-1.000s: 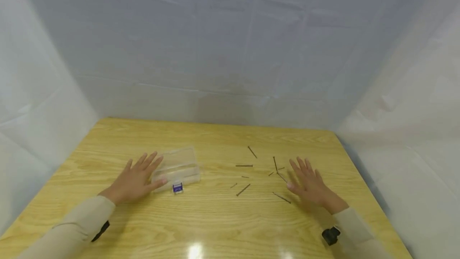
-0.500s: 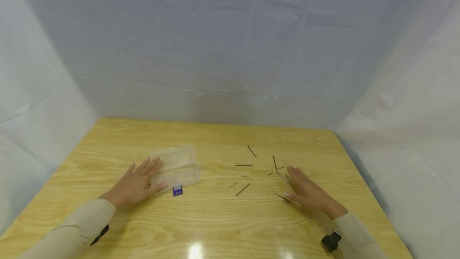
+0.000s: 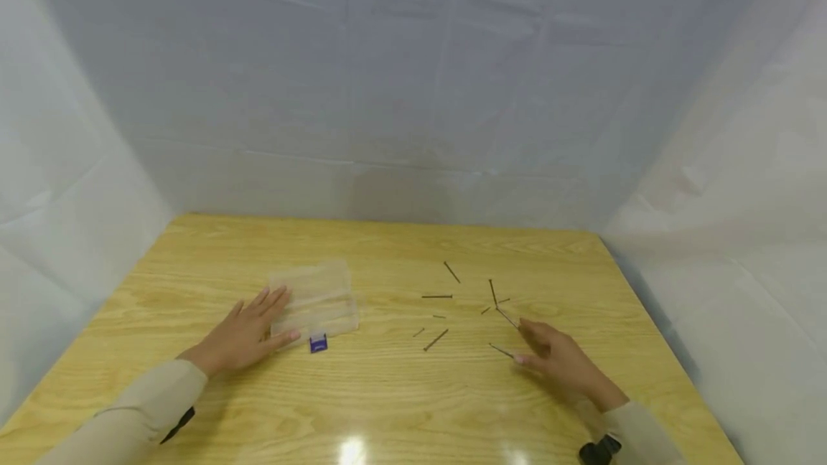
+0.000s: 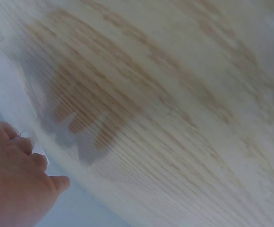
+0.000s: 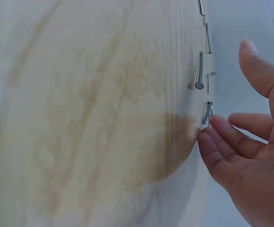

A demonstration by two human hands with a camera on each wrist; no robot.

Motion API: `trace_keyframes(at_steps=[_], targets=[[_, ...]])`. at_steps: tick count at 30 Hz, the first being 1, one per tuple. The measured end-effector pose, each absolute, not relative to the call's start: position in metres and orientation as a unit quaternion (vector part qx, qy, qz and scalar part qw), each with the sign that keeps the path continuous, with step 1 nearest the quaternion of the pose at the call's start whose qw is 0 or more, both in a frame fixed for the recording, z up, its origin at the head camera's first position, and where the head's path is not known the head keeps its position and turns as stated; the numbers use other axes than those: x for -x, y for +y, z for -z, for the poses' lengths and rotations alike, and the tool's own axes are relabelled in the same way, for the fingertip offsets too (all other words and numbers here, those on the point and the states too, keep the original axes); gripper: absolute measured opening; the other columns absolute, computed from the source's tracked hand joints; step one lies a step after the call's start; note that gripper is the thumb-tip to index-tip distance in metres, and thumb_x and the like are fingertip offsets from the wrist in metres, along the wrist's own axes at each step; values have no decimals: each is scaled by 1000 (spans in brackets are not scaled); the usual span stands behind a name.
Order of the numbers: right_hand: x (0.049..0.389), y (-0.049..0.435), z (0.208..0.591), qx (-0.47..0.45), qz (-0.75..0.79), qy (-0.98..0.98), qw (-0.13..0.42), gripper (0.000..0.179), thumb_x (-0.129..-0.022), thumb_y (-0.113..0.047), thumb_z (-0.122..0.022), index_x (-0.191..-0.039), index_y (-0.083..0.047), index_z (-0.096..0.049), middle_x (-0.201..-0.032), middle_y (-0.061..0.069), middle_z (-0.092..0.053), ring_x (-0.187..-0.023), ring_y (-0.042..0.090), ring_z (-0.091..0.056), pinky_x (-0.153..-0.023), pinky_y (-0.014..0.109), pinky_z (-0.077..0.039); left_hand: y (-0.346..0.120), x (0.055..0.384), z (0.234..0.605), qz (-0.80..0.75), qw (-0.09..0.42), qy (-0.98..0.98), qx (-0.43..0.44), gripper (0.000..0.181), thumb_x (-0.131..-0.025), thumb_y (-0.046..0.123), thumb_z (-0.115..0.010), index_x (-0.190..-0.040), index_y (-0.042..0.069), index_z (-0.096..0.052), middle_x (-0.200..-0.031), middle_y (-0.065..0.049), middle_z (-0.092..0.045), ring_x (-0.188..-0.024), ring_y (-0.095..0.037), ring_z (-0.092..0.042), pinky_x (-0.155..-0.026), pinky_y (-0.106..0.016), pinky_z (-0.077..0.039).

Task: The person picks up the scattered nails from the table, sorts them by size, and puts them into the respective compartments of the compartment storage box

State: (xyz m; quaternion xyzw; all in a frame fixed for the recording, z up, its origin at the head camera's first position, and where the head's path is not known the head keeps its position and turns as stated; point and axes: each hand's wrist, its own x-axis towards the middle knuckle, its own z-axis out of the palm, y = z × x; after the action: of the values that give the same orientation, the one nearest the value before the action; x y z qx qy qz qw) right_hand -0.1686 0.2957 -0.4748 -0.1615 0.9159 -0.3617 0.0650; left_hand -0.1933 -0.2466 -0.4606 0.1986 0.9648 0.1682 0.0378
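A clear plastic box (image 3: 316, 293) with a blue latch (image 3: 319, 343) lies at the left of the wooden table. My left hand (image 3: 237, 334) has its fingers spread at the box's left side, fingertips overlapping it; the left wrist view catches that hand (image 4: 16, 175) at the edge. On the right, my right hand (image 3: 565, 359) is low over the table beside scattered nails, thumb and fingers apart. Its fingertips come up to one long nail (image 3: 507, 316), its thumb to another nail (image 3: 500, 350). In the right wrist view a nail (image 5: 200, 71) lies between thumb and loosely bent fingers.
Several more nails, long and short, lie mid-table, among them a long nail (image 3: 437, 297), a slanted nail (image 3: 436, 339) and a far nail (image 3: 451, 273). White sheeting (image 3: 413, 92) closes off the back and sides of the table (image 3: 388, 407).
My right hand has come down and slightly toward me among the nails, its spread fingers drawing together and bending. My left hand stays by the box, slightly lower.
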Motion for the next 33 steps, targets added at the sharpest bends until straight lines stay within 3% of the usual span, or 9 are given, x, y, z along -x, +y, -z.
trace_keyframes(at_steps=[5,10,15,28,33], targets=[[167,296,476,161,381,907,77,58,-86,-30,-72,-130,4,-55,-125,19,-61,-111,35,-60,-91,35,-53,-247,192,458,-175,43,964,-197,82,-95,55,-47,-150,-1,-24,-156,-23,-21,-141,-46,-17,-109,-71,-8],[167,295,477,149,391,904,91,41,-85,-28,-73,-115,-1,-67,-107,9,-68,-91,16,-63,-77,22,-54,-247,191,458,-181,47,963,-196,82,-95,55,-48,-150,-1,-24,-155,-23,-21,-141,-47,-17,-109,-71,-8],[166,292,480,145,368,915,80,29,-82,-27,-76,-101,-6,-71,-92,0,-67,-78,4,-58,-68,21,-53,-248,191,461,-182,47,962,-196,82,-95,55,-48,-150,-1,-23,-156,-22,-21,-141,-47,-17,-108,-71,-9],[166,285,475,155,303,939,42,4,-81,-17,-77,-81,-14,-73,-73,-10,-64,-64,0,-53,-57,19,-48,-247,190,462,-179,48,962,-202,83,-95,55,-48,-150,-1,-23,-156,-23,-20,-141,-47,-17,-108,-71,-13],[167,284,473,156,302,939,46,5,-83,-15,-75,-78,-14,-73,-72,-10,-65,-63,0,-54,-56,19,-48,-247,190,461,-178,45,962,-203,83,-95,55,-48,-150,-2,-23,-155,-23,-21,-141,-47,-17,-107,-71,-15]])
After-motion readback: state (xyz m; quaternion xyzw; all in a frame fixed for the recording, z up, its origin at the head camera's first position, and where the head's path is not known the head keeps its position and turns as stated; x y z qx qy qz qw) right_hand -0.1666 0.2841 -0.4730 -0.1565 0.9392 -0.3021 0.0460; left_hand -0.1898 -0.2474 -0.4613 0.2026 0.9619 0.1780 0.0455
